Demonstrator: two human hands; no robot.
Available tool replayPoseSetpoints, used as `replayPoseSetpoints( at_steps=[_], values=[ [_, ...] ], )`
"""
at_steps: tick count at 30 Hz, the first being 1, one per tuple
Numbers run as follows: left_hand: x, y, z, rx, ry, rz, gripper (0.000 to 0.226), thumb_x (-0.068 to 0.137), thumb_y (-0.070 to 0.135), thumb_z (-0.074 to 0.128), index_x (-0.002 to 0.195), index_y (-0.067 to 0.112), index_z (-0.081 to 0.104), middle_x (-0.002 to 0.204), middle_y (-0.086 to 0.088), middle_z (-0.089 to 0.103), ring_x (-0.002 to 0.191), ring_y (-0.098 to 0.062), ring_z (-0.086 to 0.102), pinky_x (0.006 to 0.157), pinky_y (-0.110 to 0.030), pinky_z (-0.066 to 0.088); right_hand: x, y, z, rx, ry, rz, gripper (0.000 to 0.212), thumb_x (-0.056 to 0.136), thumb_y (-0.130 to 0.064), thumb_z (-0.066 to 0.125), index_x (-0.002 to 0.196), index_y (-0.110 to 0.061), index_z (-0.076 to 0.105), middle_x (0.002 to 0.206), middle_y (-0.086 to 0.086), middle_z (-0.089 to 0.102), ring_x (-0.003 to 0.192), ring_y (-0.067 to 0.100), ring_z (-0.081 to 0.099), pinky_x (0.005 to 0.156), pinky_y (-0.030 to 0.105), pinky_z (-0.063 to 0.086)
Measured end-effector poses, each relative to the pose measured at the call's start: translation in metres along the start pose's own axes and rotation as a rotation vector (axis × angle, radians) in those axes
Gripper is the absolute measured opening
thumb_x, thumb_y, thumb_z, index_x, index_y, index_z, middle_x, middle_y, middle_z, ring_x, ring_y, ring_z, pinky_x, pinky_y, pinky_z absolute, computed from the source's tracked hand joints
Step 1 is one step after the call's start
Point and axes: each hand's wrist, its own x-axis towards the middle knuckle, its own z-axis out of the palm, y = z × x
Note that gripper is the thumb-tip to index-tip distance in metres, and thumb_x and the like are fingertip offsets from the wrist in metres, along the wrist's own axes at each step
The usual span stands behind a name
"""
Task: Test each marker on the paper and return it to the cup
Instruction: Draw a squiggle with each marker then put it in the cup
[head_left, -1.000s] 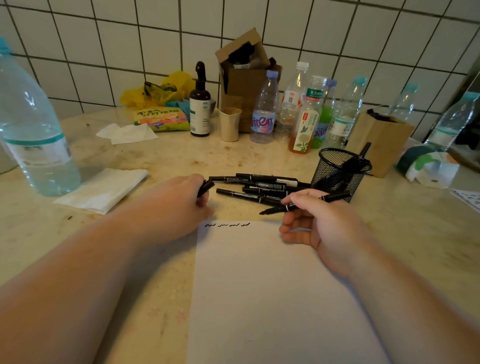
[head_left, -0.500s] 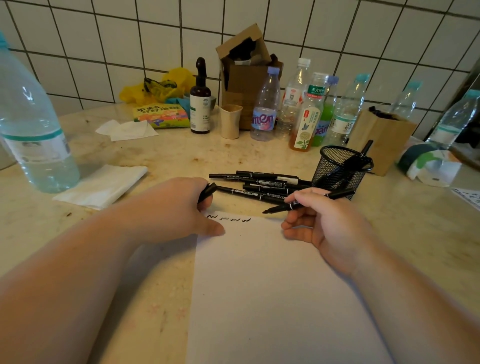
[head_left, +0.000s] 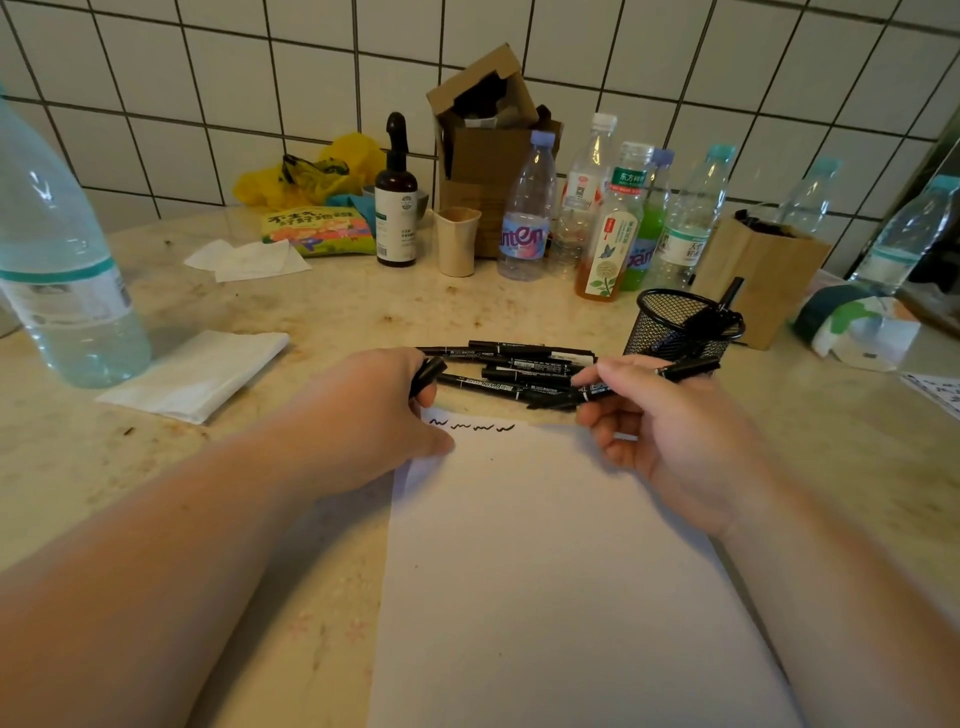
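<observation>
A white sheet of paper lies in front of me with several short black squiggles along its top edge. My right hand pinches a black marker that points left, its tip above the paper's top edge. My left hand rests on the paper's top left corner and grips a black marker cap. Several black markers lie in a loose pile just beyond the paper. A black mesh cup with markers in it stands to the right of the pile.
A large water bottle and a folded tissue lie to the left. A brown dropper bottle, a small beige cup, several plastic bottles and cardboard boxes line the tiled wall. A paper bag stands behind the mesh cup.
My head has tilted a little, so the scene sits slightly lower in view. Both hands stay nearly in place; the right hand's marker has levelled out a little.
</observation>
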Motion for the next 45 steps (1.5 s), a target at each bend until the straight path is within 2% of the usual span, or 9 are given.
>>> replayPoseSetpoints(
  at_steps=[3, 8, 16, 22, 35, 45],
  values=[
    [0.002, -0.005, 0.002, 0.017, 0.005, 0.021, 0.028, 0.075, 0.033, 0.078, 0.076, 0.027, 0.050, 0.069, 0.007, 0.058, 0.058, -0.008, 0.052, 0.049, -0.022, 0.035, -0.001, 0.005, 0.005, -0.040, 0.007, 0.014, 0.021, 0.100, -0.017, 0.057, 0.092, -0.006, 0.073, 0.068, 0.012, 0.067, 0.056, 0.016, 0.056, 0.050, 0.029, 0.043],
    [0.003, -0.010, 0.002, 0.078, -0.015, 0.059, 0.025, 0.075, 0.035, 0.076, 0.077, 0.028, 0.052, 0.072, 0.007, 0.059, 0.062, -0.009, 0.054, 0.050, -0.023, 0.036, 0.000, 0.009, 0.009, -0.063, -0.003, 0.026, 0.017, 0.098, -0.012, 0.059, 0.092, -0.006, 0.073, 0.070, 0.013, 0.070, 0.059, 0.020, 0.063, 0.056, 0.033, 0.053],
    [0.003, -0.012, -0.001, 0.125, 0.004, 0.072, 0.031, 0.075, 0.045, 0.077, 0.075, 0.027, 0.051, 0.073, 0.007, 0.058, 0.063, -0.007, 0.052, 0.051, -0.025, 0.034, -0.003, 0.016, 0.014, -0.151, 0.041, -0.036, 0.015, 0.096, -0.011, 0.062, 0.088, -0.007, 0.075, 0.070, 0.014, 0.074, 0.061, 0.023, 0.068, 0.058, 0.033, 0.055],
    [0.001, -0.011, -0.001, 0.112, -0.011, 0.094, 0.028, 0.078, 0.042, 0.076, 0.075, 0.027, 0.052, 0.072, 0.007, 0.059, 0.063, -0.009, 0.054, 0.051, -0.024, 0.035, -0.004, 0.017, 0.016, -0.167, 0.039, -0.051, 0.019, 0.095, -0.011, 0.065, 0.081, -0.013, 0.077, 0.072, 0.015, 0.075, 0.064, 0.026, 0.070, 0.064, 0.037, 0.057],
    [-0.003, -0.008, 0.001, 0.115, -0.036, 0.136, 0.029, 0.079, 0.044, 0.073, 0.074, 0.027, 0.051, 0.073, 0.008, 0.057, 0.064, -0.008, 0.051, 0.052, -0.024, 0.035, -0.002, 0.019, 0.017, -0.200, 0.029, -0.057, 0.019, 0.093, -0.012, 0.066, 0.079, -0.014, 0.078, 0.073, 0.016, 0.075, 0.065, 0.028, 0.071, 0.069, 0.042, 0.059],
    [-0.002, -0.009, 0.001, 0.135, -0.030, 0.152, 0.029, 0.079, 0.046, 0.073, 0.073, 0.027, 0.051, 0.074, 0.007, 0.057, 0.065, -0.007, 0.051, 0.053, -0.024, 0.035, -0.001, 0.017, 0.013, -0.190, 0.079, -0.023, 0.016, 0.094, -0.010, 0.065, 0.082, -0.008, 0.076, 0.069, 0.016, 0.074, 0.059, 0.024, 0.070, 0.061, 0.036, 0.057]
  ],
)
